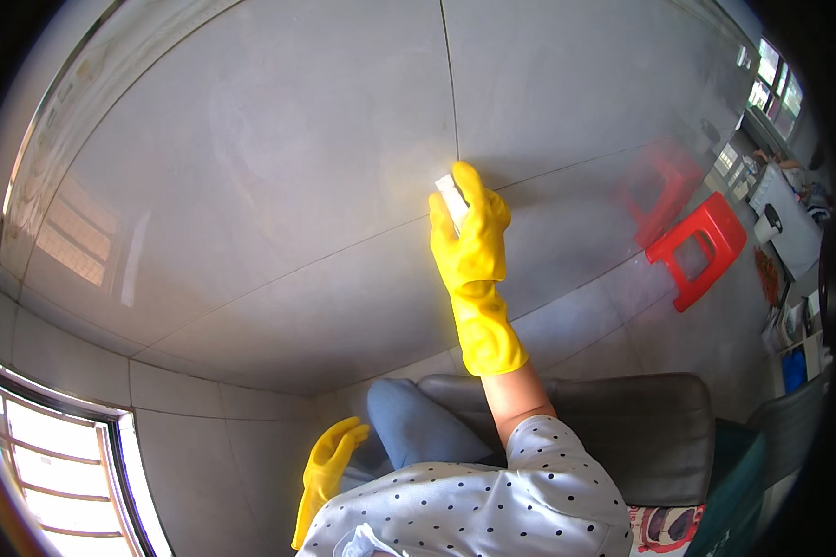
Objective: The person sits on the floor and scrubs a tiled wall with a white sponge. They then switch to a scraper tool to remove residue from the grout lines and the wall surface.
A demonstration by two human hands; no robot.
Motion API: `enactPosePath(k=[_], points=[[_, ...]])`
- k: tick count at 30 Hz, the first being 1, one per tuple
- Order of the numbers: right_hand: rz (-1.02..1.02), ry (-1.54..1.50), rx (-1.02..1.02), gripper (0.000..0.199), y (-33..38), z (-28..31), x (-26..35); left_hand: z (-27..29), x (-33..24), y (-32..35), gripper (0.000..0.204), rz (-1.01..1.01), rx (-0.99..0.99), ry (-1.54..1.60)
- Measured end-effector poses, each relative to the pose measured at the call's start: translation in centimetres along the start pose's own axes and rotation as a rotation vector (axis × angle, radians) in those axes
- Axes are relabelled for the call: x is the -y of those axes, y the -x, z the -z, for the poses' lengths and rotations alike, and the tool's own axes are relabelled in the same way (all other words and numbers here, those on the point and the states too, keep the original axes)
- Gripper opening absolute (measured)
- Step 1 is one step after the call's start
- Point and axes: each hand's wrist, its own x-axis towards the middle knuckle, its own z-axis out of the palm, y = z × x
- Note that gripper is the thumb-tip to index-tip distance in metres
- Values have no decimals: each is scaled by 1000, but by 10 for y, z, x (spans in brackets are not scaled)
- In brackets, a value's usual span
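A wall (279, 158) of large, glossy grey tiles, divided by thin dark joints (449, 84), is shown across most of the view. A small white block (450, 200) is grasped in the right hand (478, 227), between thumb and fingers; the hand is covered by a yellow rubber glove. The block is positioned at the wall, close to where the joints meet; whether the tile is touched cannot be confirmed. The right arm (515, 399) is extended forward. The left hand (325, 464), likewise gloved in yellow, is held low beside a blue-trousered leg (418, 422), its grip released and fingers loosely curved. A white dotted shirt (464, 511) is worn. A dark padded seat (613, 427) is located behind the right arm. A red plastic stool (715, 246) is placed farther right, reflected in the tiles. A barred window (60, 464) is situated at lower left.
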Motion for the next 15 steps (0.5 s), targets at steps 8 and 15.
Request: enactPosePath(k=[8,15], points=[[22,10,-70,25,16,-3,-8,2,1,-1,39,57,-5,-19],[99,-148,55,11,11,-6,-21,3,2,-11,39,73,51,-57]])
